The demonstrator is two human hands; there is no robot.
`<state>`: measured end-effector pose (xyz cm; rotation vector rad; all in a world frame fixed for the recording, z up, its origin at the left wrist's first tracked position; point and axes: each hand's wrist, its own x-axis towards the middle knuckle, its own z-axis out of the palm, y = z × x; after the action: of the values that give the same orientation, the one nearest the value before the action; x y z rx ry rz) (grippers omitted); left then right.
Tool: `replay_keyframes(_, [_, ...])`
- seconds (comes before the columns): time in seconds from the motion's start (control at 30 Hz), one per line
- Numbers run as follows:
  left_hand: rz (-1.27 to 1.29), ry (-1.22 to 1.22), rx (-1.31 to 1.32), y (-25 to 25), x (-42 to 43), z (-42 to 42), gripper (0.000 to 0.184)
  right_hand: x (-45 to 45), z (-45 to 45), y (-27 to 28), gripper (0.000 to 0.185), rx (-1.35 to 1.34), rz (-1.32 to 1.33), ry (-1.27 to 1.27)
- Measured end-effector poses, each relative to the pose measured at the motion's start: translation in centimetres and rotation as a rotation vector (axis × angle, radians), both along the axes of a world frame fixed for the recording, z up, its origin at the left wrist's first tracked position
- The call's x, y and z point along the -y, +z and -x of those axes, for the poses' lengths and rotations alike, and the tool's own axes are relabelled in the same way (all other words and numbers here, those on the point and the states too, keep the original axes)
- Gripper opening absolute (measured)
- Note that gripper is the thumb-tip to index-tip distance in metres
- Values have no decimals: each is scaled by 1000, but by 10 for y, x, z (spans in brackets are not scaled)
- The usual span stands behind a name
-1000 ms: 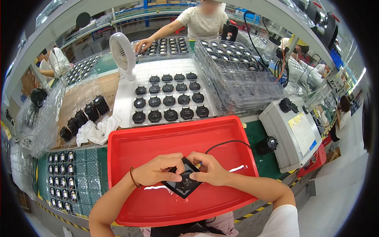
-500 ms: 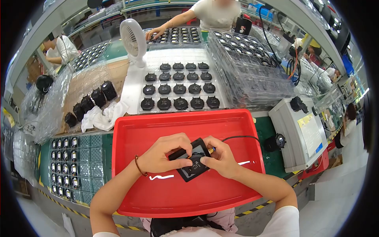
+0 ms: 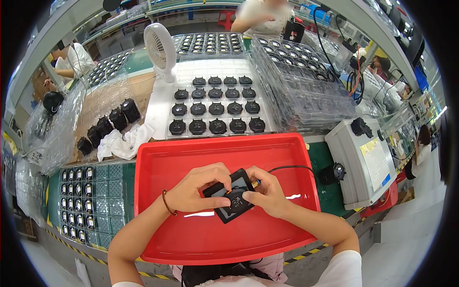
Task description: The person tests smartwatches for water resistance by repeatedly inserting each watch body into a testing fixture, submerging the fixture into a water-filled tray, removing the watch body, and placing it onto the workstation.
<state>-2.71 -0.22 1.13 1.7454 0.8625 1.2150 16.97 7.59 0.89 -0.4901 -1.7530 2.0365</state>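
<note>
Over the red tray, a flat black rectangular device with a screen [image 3: 240, 177] is held tilted between my hands. A round black part [image 3: 237, 197] with small light markings lies against its face. My left hand [image 3: 203, 189] curls around the part's left side, thumb and fingertips near its edge, beside a small orange bit. On the other side, my right hand [image 3: 267, 193] presses its thumb onto the part, with fingers behind the device's right edge. A black cable [image 3: 296, 166] runs from near my right hand toward the right. The exact fingertip contact is partly hidden.
Beneath my hands is a red tray [image 3: 172, 239]. Behind it, a clear tray holds rows of round black parts [image 3: 217, 126]. A white fan [image 3: 160, 50], stacked clear trays [image 3: 306, 103] and a white box [image 3: 361, 160] surround it. A co-worker [image 3: 263, 19] sits opposite.
My hands and the held pieces have barely shifted; my left thumb has drawn slightly left. The co-worker opposite has pulled an arm back from the far tray.
</note>
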Motion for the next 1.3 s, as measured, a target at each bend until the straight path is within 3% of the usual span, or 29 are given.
replay_keyframes(0.4, [157, 16, 146, -3, 5, -12, 20, 1, -2, -13, 27, 21, -10, 36])
replay_keyframes(0.5, [37, 43, -23, -4, 9, -15, 16, 1, -2, -13, 28, 18, -20, 82])
replay_keyframes(0.67, [-2, 27, -64, 1, 10, -19, 14, 0, -2, -15, 27, -29, -67, 104])
replay_keyframes(0.97, [188, -118, -64, -2, 11, -14, 16, -1, -4, -12, 23, -26, 19, 174])
replay_keyframes(1.1, [138, -108, -97, -1, 9, -14, 15, -5, -2, -20, 21, -50, 30, 143])
replay_keyframes(1.17, [165, 56, 29, 2, 10, -17, 14, -5, 0, -17, 20, -70, 21, 93])
replay_keyframes(1.3, [72, 267, -97, 9, 11, -16, 18, -6, 2, -21, 20, -54, 39, -13])
